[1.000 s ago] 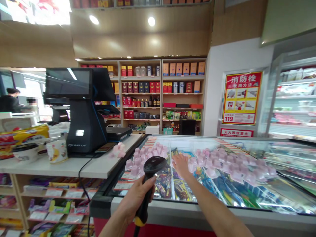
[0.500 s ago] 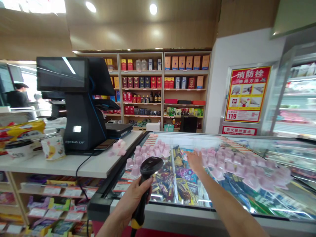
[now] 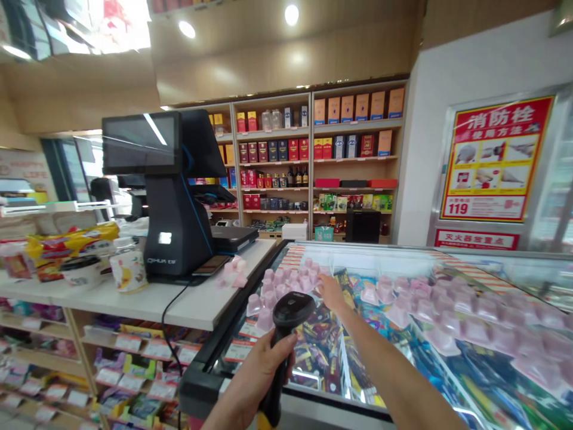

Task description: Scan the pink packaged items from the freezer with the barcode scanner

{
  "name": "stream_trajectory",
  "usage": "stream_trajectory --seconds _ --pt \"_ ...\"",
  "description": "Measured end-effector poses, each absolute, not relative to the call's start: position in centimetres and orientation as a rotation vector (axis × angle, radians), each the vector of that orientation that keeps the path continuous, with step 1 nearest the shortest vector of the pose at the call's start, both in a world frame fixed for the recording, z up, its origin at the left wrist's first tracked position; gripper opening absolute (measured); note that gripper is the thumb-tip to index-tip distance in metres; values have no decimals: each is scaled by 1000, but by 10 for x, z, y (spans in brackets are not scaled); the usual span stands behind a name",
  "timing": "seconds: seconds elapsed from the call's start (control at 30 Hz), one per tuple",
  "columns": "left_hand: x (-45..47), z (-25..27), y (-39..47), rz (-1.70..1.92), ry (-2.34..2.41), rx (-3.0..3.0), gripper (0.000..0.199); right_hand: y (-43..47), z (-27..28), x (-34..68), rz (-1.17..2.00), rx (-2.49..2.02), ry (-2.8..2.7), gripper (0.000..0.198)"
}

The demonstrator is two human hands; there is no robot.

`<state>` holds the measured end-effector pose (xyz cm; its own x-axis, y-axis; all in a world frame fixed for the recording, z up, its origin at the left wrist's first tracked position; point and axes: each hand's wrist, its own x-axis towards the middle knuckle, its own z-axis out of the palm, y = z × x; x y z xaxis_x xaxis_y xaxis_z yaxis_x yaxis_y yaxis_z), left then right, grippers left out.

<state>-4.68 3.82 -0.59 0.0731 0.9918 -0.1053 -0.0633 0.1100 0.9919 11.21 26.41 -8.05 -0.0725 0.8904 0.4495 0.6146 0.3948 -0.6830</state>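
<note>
My left hand is closed around the handle of a black barcode scanner, its head raised over the near left side of the chest freezer. My right hand reaches across the freezer's glass top, with its fingertips closed on a small pink cup at the right edge of the left group of pink cups; the fingers largely hide it. A larger group of pink cups is spread over the glass at right. Beneath the glass lie packaged ice creams.
A counter at left carries a black point-of-sale terminal, a phone, several pink pieces, paper cups and snack packs. The scanner's cable hangs down the counter front. Shelves of boxes stand behind the freezer.
My right hand has moved left across the glass, from beside the right group of cups to the left group. The camera has turned slightly left. My left hand still holds the scanner.
</note>
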Motion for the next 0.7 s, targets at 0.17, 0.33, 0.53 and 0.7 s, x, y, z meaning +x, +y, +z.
stream_trajectory --seconds 0.17,0.33,0.53,0.7 --pt "-40 -2 37 1051 1081 1160 29 253 -80 146 730 -1169 -1455 28" --pt "-18 6 25 1037 1007 1206 27 233 -69 176 940 -983 -1210 27" --pt "3 11 12 1008 979 1217 27 217 -62 187 936 -923 -1172 23" --pt "1 14 13 1028 1009 1222 28 209 -66 194 722 -1073 -1316 26"
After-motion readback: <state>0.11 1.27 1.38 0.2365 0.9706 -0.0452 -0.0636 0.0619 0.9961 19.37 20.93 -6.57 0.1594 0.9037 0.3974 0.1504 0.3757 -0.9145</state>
